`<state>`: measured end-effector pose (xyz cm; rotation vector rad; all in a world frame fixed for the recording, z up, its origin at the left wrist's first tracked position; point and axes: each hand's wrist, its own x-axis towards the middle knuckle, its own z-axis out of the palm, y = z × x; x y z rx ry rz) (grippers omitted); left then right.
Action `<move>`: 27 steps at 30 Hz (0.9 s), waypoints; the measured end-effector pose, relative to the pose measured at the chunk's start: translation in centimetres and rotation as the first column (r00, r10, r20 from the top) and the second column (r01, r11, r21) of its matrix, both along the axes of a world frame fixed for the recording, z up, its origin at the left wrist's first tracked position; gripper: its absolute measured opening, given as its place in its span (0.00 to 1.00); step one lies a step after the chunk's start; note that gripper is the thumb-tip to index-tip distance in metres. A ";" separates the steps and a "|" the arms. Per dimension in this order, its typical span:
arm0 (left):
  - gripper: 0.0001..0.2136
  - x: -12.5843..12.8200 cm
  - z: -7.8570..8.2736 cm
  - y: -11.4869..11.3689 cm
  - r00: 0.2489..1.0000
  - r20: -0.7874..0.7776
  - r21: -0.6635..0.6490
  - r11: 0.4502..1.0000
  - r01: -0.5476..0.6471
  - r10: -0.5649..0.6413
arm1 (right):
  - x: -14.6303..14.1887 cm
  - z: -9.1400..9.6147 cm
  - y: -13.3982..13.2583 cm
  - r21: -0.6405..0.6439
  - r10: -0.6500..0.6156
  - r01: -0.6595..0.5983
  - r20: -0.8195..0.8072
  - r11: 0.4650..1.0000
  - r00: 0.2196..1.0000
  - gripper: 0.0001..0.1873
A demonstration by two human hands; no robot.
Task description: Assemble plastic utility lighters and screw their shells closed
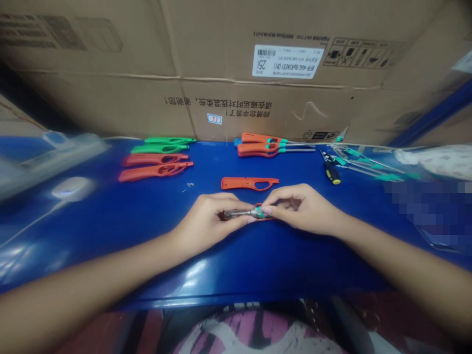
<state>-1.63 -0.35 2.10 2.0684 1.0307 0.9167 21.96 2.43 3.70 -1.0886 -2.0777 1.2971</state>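
Near the middle of the blue table, my left hand [212, 219] is closed round a lighter's inner fuel tank [238, 213], a greyish see-through tube with a teal part at its right end. My right hand [300, 209] pinches that teal part [259, 212] between thumb and fingers. Beneath them, partly hidden by both hands, an orange lighter shell half [268, 219] shows its edge. Just beyond my fingers lies another orange shell half [236, 183], with its trigger opening to the right.
Green shells [160, 148] and red shells [157, 170] lie at the left, near tiny screws [190, 185]. Orange lighters [258, 149] rest by the cardboard wall [221, 59]. A screwdriver [332, 172] and several metal lighter tubes [368, 164] are at the right. A white device [73, 189] trails a cable.
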 end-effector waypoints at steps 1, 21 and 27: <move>0.09 -0.2 0.0 0.1 1.000 -0.007 0.009 1.000 0.012 -0.012 | 0.2 0.0 0.2 0.078 0.017 -0.019 0.024 0.997 1.000 0.11; 0.10 -1.6 1.4 0.6 0.939 -0.313 0.146 0.970 0.193 -0.140 | 1.9 -0.2 0.7 0.515 0.204 -0.441 0.452 0.735 0.868 0.07; 0.08 -1.7 1.6 0.9 0.915 -0.394 0.106 0.984 0.144 -0.092 | 1.8 -0.4 0.7 0.517 0.199 -0.441 0.458 0.734 0.866 0.08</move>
